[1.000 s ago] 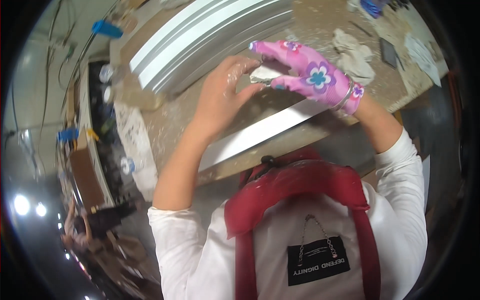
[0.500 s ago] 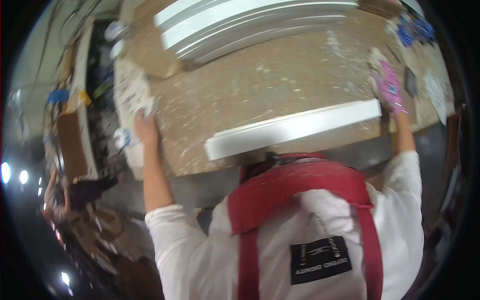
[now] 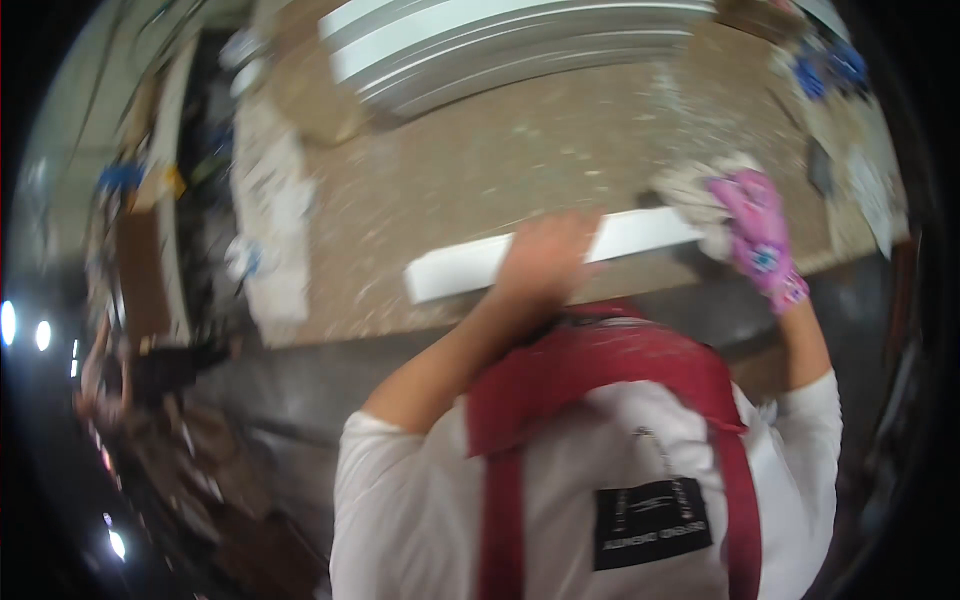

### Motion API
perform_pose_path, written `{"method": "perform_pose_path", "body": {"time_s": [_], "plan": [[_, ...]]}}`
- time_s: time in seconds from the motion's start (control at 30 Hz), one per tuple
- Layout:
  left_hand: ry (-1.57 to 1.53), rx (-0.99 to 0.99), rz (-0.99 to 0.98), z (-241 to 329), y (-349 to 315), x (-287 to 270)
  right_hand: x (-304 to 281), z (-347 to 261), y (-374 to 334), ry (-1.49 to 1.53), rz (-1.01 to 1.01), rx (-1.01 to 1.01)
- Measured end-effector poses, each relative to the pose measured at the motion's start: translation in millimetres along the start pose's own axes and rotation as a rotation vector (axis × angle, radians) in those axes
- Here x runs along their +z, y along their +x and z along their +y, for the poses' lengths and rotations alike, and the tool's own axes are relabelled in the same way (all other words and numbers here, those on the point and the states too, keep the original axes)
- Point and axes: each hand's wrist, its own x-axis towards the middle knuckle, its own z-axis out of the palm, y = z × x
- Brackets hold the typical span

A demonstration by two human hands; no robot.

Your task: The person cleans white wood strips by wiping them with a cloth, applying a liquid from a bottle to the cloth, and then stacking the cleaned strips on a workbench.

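Observation:
A long white board (image 3: 460, 270) lies near the front edge of the worktable. My bare left hand (image 3: 550, 258) is over its middle, smeared by motion; whether its fingers grip the board I cannot tell. My right hand (image 3: 755, 225) wears a pink patterned glove and is closed on a crumpled whitish cloth (image 3: 695, 195). Hand and cloth are at the board's right end and hide that end.
Several long white boards (image 3: 430, 45) lie stacked along the far side of the brown, speckled worktable (image 3: 480, 165). Blue items (image 3: 830, 70) and a dark flat block (image 3: 820, 165) are at the right. Whitish paper (image 3: 270, 200) covers the left edge. Another person (image 3: 120, 385) is at far left.
My left hand has moved right from the table's left edge onto the white board. My gloved right hand has moved left and inward, with the cloth now over the board's right end.

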Motion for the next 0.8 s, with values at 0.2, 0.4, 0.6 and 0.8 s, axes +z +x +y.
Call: {"method": "perform_pose_path", "body": {"time_s": [0.2, 0.4, 0.6, 0.8], "plan": [[0.228, 0.027, 0.159, 1.3, -3.4, 4.7, 10.2, 158.6, -60.2, -0.361, 0.087, 0.075], [0.222, -0.012, 0.18, 5.2, -9.8, 9.1, 53.7, 232.7, -68.3, -0.317, -0.057, 0.341], [0.171, -0.017, 0.184, 4.9, -13.6, 7.2, 76.0, 253.3, -62.4, -0.317, -0.052, 0.409], [0.018, -0.027, 0.087, -0.1, -0.6, 10.9, 59.7, 216.8, -69.4, -0.305, 0.037, 0.521]]}}
